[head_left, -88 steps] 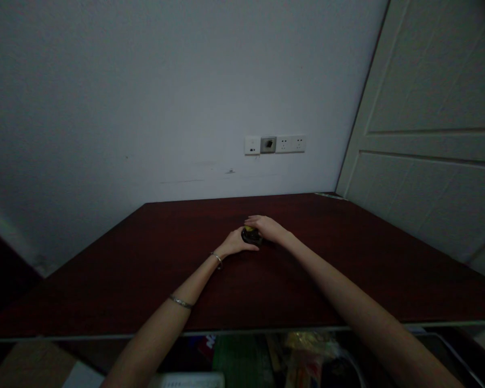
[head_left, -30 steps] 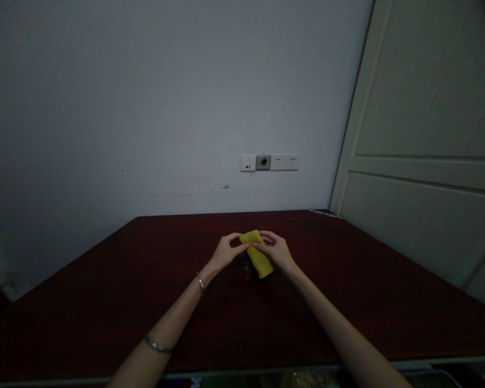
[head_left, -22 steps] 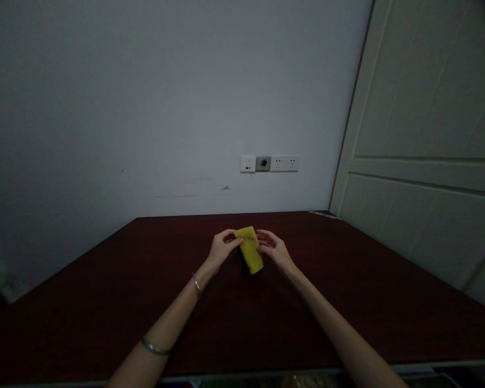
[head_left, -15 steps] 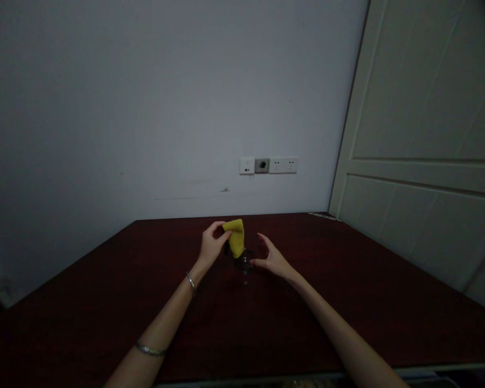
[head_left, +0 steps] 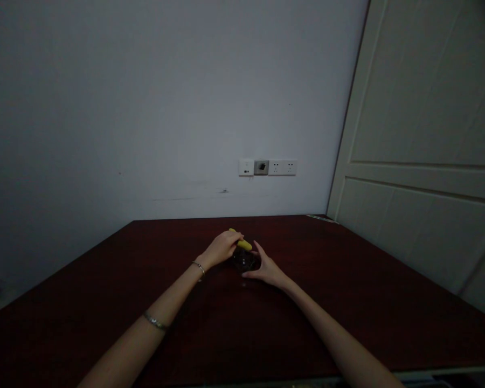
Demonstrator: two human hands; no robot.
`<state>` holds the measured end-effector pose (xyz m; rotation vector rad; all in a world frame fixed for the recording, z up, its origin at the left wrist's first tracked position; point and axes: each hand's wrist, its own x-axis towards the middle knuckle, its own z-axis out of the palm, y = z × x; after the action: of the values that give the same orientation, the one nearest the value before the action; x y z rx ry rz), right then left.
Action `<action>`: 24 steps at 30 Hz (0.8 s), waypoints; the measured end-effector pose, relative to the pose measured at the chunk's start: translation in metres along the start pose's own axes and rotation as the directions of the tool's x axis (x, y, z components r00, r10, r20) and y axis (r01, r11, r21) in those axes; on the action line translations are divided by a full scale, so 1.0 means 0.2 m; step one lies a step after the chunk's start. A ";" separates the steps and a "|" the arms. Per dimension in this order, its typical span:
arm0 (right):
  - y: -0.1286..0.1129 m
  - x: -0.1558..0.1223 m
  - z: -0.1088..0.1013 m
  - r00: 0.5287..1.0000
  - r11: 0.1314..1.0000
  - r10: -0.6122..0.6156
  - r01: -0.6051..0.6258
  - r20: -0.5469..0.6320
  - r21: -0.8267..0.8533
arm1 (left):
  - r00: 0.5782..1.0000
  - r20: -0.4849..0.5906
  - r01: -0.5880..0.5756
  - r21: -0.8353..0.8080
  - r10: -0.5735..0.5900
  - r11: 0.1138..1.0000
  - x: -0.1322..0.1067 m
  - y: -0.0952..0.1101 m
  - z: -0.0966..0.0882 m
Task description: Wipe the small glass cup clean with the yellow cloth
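Observation:
A small, round, see-through glass container [head_left: 243, 260] stands on the dark red table. At its upper rim, my left hand [head_left: 223, 247] has its fingers closed on a yellow cloth [head_left: 244, 245], most of which the hand hides. The cloth touches the top of the container. My right hand [head_left: 265, 268] curves around the container's right side, thumb in front and fingers behind. Dim light leaves the container's exact shape hard to make out.
The dark red table [head_left: 210, 334] reaches back to a pale wall [head_left: 178, 108] with sockets and a switch [head_left: 267, 167]. On the right rises a light panelled door [head_left: 420, 118]. A thin flat strip [head_left: 322, 219] lies at the table's back right corner.
My left hand has brought the cloth down and right onto the container's top, turning palm down. My right hand has moved slightly left and closed around the container.

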<state>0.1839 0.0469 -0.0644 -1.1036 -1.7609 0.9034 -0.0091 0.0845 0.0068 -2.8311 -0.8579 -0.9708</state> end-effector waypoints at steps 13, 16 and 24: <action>0.03 0.00 0.06 0.993 0.994 -0.055 0.045 -0.102 -0.102 | 0.942 0.335 0.059 -0.144 -0.007 0.988 0.02 0.06 -0.06; 0.05 0.01 0.07 0.993 0.993 -0.044 0.032 -0.109 -0.116 | 0.942 0.334 0.073 -0.177 -0.010 0.981 0.01 0.05 -0.08; 0.04 0.00 0.07 0.991 0.982 -0.026 0.000 -0.135 -0.187 | 0.956 0.288 0.100 -0.163 -0.049 0.981 -0.07 0.06 -0.13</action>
<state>0.1734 0.0468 -0.0772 -1.2422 -1.7633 0.6478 -0.0280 0.0626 0.0217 -3.1664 -0.9529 -0.6879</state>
